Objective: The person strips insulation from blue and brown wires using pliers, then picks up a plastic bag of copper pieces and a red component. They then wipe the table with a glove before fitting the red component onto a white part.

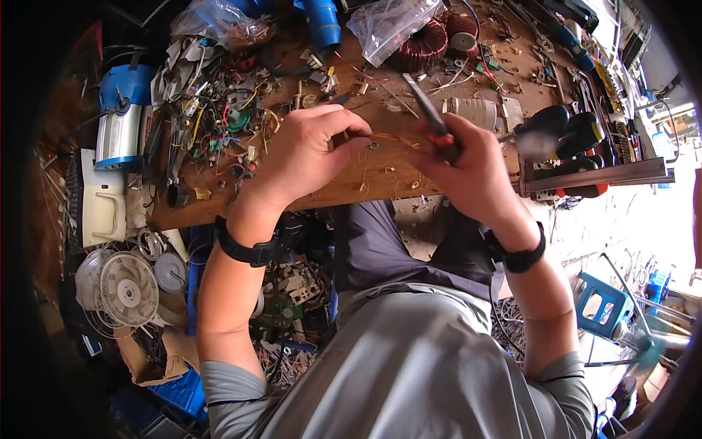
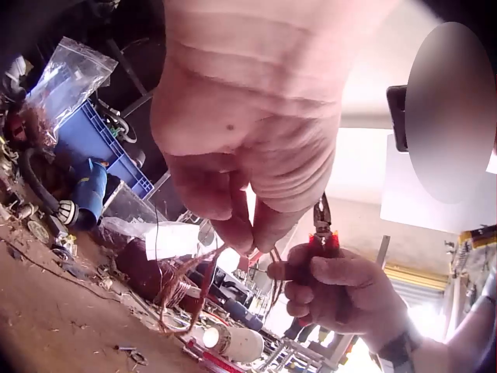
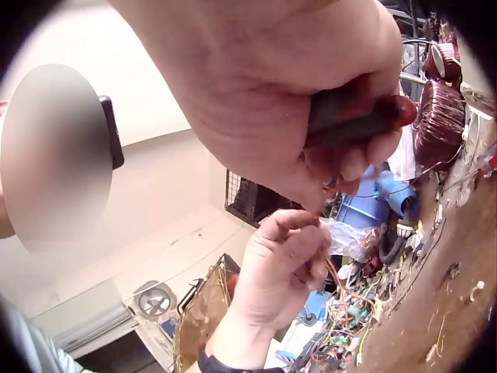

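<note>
My left hand (image 1: 314,150) pinches thin copper-coloured wire between thumb and fingertips above the bench's front edge. In the left wrist view, loops of that wire (image 2: 203,291) hang below the fingertips. My right hand (image 1: 472,164), to the right, has its fingers curled round pliers (image 1: 433,117) with red and black handles; their metal jaws point away from me in the head view. Wire (image 1: 395,137) stretches between the two hands. In the right wrist view the handles (image 3: 361,120) lie in the right palm, and the left hand (image 3: 279,268) is close by.
Tangled wires and small parts (image 1: 234,117) cover the bench's left side. Copper coils (image 1: 424,47) and a plastic bag (image 1: 391,29) lie at the back. Dark-handled tools (image 1: 563,135) and a metal bar (image 1: 607,175) are at right. A fan (image 1: 129,290) stands lower left.
</note>
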A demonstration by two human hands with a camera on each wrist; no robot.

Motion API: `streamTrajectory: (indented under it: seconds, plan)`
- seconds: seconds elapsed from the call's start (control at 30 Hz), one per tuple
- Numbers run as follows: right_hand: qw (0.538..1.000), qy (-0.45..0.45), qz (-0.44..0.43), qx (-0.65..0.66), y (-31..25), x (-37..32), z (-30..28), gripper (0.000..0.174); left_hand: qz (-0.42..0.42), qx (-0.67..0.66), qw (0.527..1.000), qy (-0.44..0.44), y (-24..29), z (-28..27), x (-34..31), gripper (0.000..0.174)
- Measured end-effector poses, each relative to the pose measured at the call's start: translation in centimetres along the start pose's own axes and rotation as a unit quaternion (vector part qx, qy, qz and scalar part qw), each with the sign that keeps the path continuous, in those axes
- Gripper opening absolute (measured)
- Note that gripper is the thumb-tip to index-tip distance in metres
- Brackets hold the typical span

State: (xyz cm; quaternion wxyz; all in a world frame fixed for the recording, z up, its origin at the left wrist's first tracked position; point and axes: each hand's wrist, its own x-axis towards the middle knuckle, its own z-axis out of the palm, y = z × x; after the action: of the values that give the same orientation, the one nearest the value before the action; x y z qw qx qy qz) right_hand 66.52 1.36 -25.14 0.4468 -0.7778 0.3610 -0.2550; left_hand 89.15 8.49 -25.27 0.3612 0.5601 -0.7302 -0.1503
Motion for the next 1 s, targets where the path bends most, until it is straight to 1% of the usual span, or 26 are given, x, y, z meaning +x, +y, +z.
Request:
streamTrajectory:
  seconds: [0.03,0.07,0.13,0.17,0.2,0.23,0.27,0.3,0.33,0.37,0.4,0.43,0.47,0.5,0.53,0.57,0.6,0.67,0.7,0.73,0.8,0.87,0.9,0.93,0.97,1.0]
  plan:
    - [1.0,0.006,-0.021,-0.005,-0.1,0.6,0.7,0.026,-0.018,-0.03,0.999,-0.003,0.1,0.0,-0.1,0.012]
    - [1.0,0.005,-0.021,-0.006,-0.3,0.9,1.0,0.026,-0.018,-0.03,0.999,-0.001,-0.1,0.3,-0.2,0.012]
    - [1.0,-0.017,0.02,-0.014,-0.7,1.3,1.5,0.022,-0.112,-0.195,0.974,0.029,-0.7,0.9,-0.6,0.013]
    - [0.999,-0.008,0.013,0.03,-0.7,1.3,1.8,0.017,-0.112,-0.194,0.974,0.032,-0.8,1.1,-0.7,0.013]
    - [0.999,-0.01,0.011,0.028,-0.7,1.3,2.0,0.017,-0.132,-0.267,0.954,0.043,-0.6,1.3,-0.6,0.014]
    - [0.997,-0.007,0.024,0.067,-0.6,1.2,2.0,0.015,-0.151,-0.339,0.927,0.053,-0.5,1.5,-0.6,0.014]
    - [0.994,-0.004,0.037,0.106,-0.5,1.2,2.1,0.013,-0.15,-0.339,0.927,0.054,-0.4,1.7,-0.7,0.014]
    - [0.994,-0.003,0.036,0.104,-0.2,1.2,2.3,0.013,-0.166,-0.381,0.907,0.067,-0.4,1.9,-0.8,0.015]
    - [0.989,-0.002,0.051,0.141,0.2,1.1,2.7,0.011,-0.182,-0.422,0.885,0.08,-0.4,2.3,-0.9,0.016]
    - [0.982,0.001,0.065,0.177,0.3,1.1,2.8,0.009,-0.181,-0.423,0.885,0.08,-0.4,2.6,-1.0,0.016]
    - [0.982,0.001,0.064,0.176,0.2,1.0,2.8,0.009,-0.174,-0.444,0.873,0.099,-0.4,3.1,-1.0,0.015]
    - [0.962,-0.034,0.108,0.247,-0.1,1.1,2.7,0.01,-0.167,-0.464,0.862,0.119,-0.4,3.5,-1.1,0.014]
    - [0.935,-0.069,0.149,0.315,-0.3,1.1,2.7,0.013,-0.166,-0.464,0.862,0.119,-0.5,3.7,-1.1,0.014]
    - [0.935,-0.068,0.147,0.315,-0.1,1.2,2.7,0.013,-0.169,-0.48,0.853,0.12,-0.5,3.9,-1.1,0.017]
    - [0.935,-0.09,0.141,0.312,0.4,1.2,2.8,0.014,-0.171,-0.495,0.843,0.122,-0.6,4.1,-1.1,0.02]
    - [0.935,-0.112,0.135,0.31,0.8,1.4,2.9,0.015,-0.169,-0.495,0.844,0.123,-0.6,4.2,-1.2,0.02]
    - [0.935,-0.112,0.132,0.308,0.8,1.4,3.0,0.015,-0.162,-0.521,0.83,0.113,-0.6,4.3,-1.3,0.025]
    - [0.959,-0.071,0.125,0.243,0.4,1.4,3.2,0.017,-0.142,-0.569,0.803,0.111,0.2,4.3,-1.4,0.038]
    - [0.965,-0.044,0.112,0.233,-0.1,1.2,3.2,0.019,-0.178,-0.546,0.804,0.153,0.7,4.6,-1.5,0.04]
    - [0.977,-0.01,0.086,0.194,0.3,1.2,3.6,0.018,-0.209,-0.519,0.805,0.197,0.9,5.1,-1.6,0.042]
    - [0.991,0.066,0.045,0.11,-0.1,1.3,4.3,0.019,-0.239,-0.459,0.83,0.208,-0.1,6.9,-2.8,0.037]
    - [0.995,0.097,-0.002,-0.012,0.5,1.5,5.0,0.017,-0.338,-0.402,0.834,0.167,2.2,5.9,-2.5,0.026]
    - [0.993,0.106,-0.035,-0.028,0.5,1.7,5.4,0.015,-0.334,-0.399,0.836,0.173,2.4,6.0,-2.4,0.026]
    - [0.991,0.106,-0.046,-0.063,0.3,1.3,5.5,0.014,-0.335,-0.441,0.811,0.191,2.4,6.1,-2.3,0.022]
    - [0.988,0.114,-0.072,-0.071,0.2,1.2,5.8,0.015,-0.337,-0.484,0.781,0.206,2.3,6.2,-2.3,0.018]
    - [0.985,0.121,-0.098,-0.078,0.3,1.2,6.1,0.016,-0.336,-0.483,0.781,0.21,2.2,6.3,-2.4,0.018]
